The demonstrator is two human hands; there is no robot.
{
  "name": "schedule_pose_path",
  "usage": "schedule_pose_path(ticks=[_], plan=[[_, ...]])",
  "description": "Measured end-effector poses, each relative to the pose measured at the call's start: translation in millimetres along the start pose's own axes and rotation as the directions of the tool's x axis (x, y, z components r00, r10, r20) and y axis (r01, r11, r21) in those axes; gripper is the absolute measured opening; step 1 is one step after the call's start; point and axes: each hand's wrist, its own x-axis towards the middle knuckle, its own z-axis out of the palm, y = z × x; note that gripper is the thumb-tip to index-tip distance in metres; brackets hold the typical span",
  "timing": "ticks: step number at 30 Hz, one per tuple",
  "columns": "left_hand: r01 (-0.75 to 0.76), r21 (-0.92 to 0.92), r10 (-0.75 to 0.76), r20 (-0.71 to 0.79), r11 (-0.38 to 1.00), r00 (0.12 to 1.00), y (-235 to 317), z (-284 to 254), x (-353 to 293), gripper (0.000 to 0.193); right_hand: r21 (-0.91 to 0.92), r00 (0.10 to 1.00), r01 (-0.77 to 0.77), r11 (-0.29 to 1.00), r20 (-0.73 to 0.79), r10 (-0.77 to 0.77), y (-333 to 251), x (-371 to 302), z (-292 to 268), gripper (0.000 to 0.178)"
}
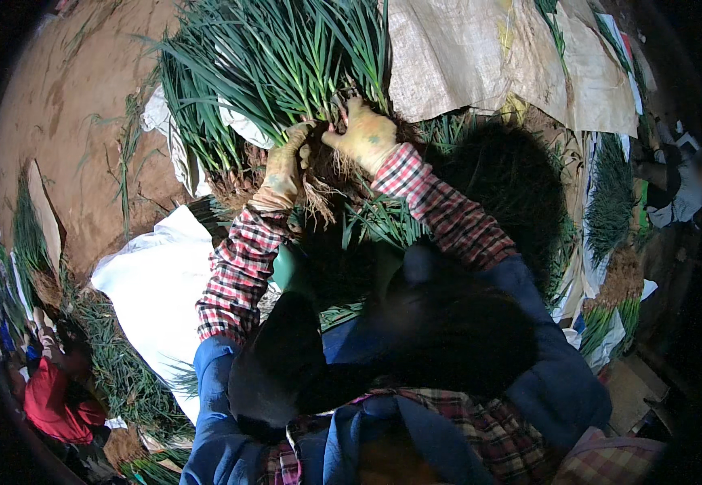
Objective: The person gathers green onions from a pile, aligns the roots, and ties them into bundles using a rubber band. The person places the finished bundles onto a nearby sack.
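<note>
On the dirt ground, I see left hand (282, 166) and right hand (365, 133), fingers clamped on green onion bunch (286, 56) roots; gathering step, next needs firm lift.

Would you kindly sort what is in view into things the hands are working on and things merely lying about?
In hand:
- left hand, gloved, on the roots
- right hand, gloved, on the roots
- bunch of green onions

Lying about:
- white sack
- tan sacking
- other green bundles
- bare soil
</note>
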Motion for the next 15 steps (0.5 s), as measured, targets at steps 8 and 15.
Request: schedule_pose_path(ticks=[8, 15], plan=[[-0.043, 0.076, 0.046, -0.041, 0.996, 0.998, 1.8, 6.1, 4.6, 0.019, 0.011, 0.981, -0.144, 0.990, 0.131, 0.141, 9.2, 14.4, -16.1, 0.049], [-0.190, 0.167, 0.182, 0.063, 0.968, 0.981, -1.2, 27.4, -3.9, 0.023, -0.319, 0.850, 0.265, 0.910, -0.368, -0.376, 9.6, -36.8, -7.6, 0.027]])
